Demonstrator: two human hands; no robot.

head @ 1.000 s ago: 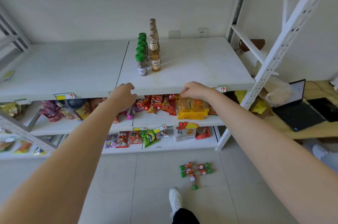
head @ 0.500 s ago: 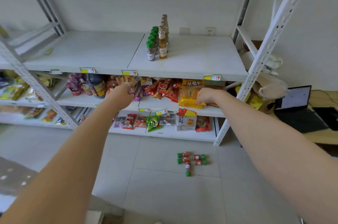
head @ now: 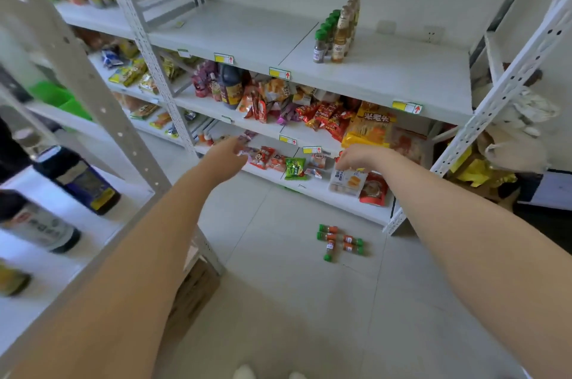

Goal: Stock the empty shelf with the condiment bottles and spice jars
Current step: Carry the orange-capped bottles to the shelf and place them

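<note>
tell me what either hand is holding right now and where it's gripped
Nothing is held. The left hand and the right hand are both empty, stretched out in the air with fingers loosely curled.

The person's 2 bare arms reach forward and slightly down, well apart. The left hand [head: 230, 151] is blurred, its fingers loosely forward. The right hand [head: 359, 158] hangs palm-down with loosely curled fingers, holding nothing.
</note>
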